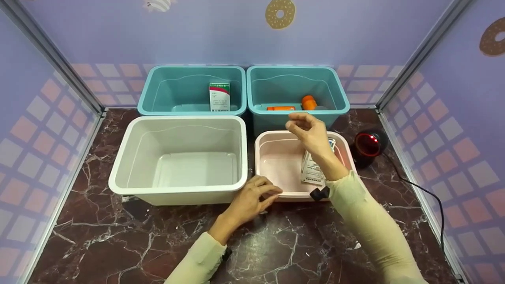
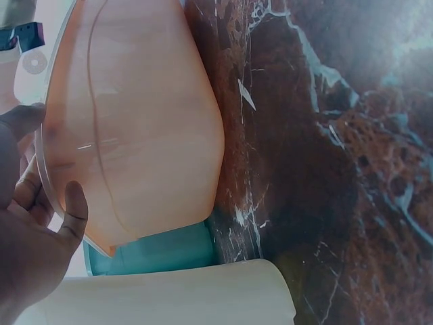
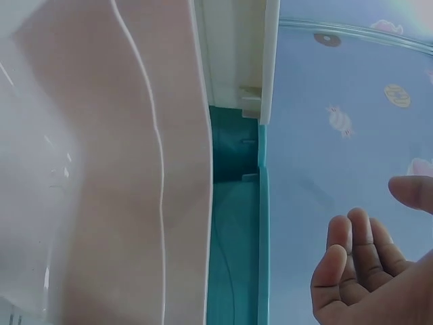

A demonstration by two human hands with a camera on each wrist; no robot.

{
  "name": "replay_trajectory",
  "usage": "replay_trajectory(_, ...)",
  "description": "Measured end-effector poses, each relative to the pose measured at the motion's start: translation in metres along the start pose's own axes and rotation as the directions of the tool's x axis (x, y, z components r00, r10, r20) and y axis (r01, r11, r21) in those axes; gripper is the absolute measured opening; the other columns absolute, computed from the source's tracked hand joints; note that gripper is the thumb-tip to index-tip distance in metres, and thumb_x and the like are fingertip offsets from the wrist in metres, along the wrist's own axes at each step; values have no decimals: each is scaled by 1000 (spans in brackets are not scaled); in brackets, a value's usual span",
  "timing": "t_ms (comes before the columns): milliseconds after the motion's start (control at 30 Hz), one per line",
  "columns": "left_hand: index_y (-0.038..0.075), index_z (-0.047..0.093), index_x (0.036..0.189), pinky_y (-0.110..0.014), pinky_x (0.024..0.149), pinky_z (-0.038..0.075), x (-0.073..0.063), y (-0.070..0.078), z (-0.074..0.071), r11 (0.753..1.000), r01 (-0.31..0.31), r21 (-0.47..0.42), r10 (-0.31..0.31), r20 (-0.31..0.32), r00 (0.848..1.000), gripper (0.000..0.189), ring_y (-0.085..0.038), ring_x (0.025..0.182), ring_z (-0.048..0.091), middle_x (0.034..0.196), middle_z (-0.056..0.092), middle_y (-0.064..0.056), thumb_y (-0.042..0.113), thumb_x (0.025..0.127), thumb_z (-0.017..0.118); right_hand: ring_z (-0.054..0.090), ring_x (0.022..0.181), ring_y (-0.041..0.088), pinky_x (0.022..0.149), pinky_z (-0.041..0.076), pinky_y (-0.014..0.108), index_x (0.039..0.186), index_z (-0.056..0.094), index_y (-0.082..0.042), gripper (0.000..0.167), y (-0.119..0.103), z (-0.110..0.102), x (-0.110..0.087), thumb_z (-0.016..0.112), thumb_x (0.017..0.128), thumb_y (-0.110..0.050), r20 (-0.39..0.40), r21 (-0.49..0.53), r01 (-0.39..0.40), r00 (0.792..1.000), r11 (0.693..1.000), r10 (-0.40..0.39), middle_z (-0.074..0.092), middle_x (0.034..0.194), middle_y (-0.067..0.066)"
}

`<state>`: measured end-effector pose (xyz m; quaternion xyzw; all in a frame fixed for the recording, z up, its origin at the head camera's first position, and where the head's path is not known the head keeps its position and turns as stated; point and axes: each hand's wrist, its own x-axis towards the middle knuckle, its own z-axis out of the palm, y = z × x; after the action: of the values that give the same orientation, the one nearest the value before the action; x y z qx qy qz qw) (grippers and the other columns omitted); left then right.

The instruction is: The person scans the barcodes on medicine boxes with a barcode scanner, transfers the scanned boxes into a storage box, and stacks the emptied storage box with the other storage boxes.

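My left hand (image 1: 249, 200) is at the near-left corner of the small pink bin (image 1: 272, 157). In the left wrist view its thumb (image 2: 76, 206) lies against the outer wall and its fingers reach over the rim, so the hand holds the bin's edge. A white printed medicine box (image 1: 312, 169) leans inside the bin at the right, partly hidden by my right forearm. Over the bin's far rim hovers my right hand (image 1: 313, 136), fingers loosely bent and holding nothing. In the right wrist view that hand (image 3: 365, 274) is seen with its fingers bent and thumb apart.
A large white bin (image 1: 177, 190) stands left of the pink one. Behind, the left teal bin (image 1: 144, 94) contains a green-and-white box (image 1: 219, 96); the right teal bin (image 1: 343, 94) has orange items (image 1: 309, 102). A red-lit dark device (image 1: 369, 145) with a cable stands right.
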<state>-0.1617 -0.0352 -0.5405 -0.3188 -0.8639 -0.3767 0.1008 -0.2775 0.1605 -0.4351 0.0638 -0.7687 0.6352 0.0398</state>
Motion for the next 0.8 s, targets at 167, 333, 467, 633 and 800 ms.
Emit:
replay_trajectory(167,19,75,108,-33,95,48,0,0,-1,1000,4,-6,-4,4,1000,17,-18,103,57,97,66,1,22,92,71,65,86,7,75,52,17,120,66,3,36,3,-8,-6,76,88,-13,-2,8,11,1000,1000,-11,68,91,-5)
replay_trajectory(333,19,75,108,-33,95,48,0,0,-1,1000,2,1,-2,3,1000,17,-18,103,57,98,66,1,23,92,71,65,87,7,81,53,16,121,64,6,38,7,-16,-11,74,90,-12,-3,8,7,1000,1000,-7,68,92,-4)
replay_trajectory(467,19,75,108,-33,95,48,0,0,-1,1000,1,-3,-1,-2,1000,17,-18,103,57,98,66,2,23,92,71,63,85,7,72,50,17,121,65,1,36,11,-24,-14,74,90,-14,-8,-8,-28,1000,1000,28,68,93,-4)
replay_trajectory(633,19,75,108,-33,96,47,-1,0,0,1000,9,-19,-9,2,1000,17,-17,103,57,98,66,2,24,93,70,62,85,6,68,48,22,122,66,-6,35,18,-35,-18,74,90,-19,-22,-52,-71,997,996,69,68,94,-6)
replay_trajectory(800,18,75,108,-33,96,47,0,1,-1,1000,10,-25,-10,5,1000,17,-17,104,57,98,66,2,24,93,70,65,82,5,66,49,25,122,66,-4,35,29,-46,-22,73,91,-17,-45,-91,-85,996,992,81,69,93,-8)
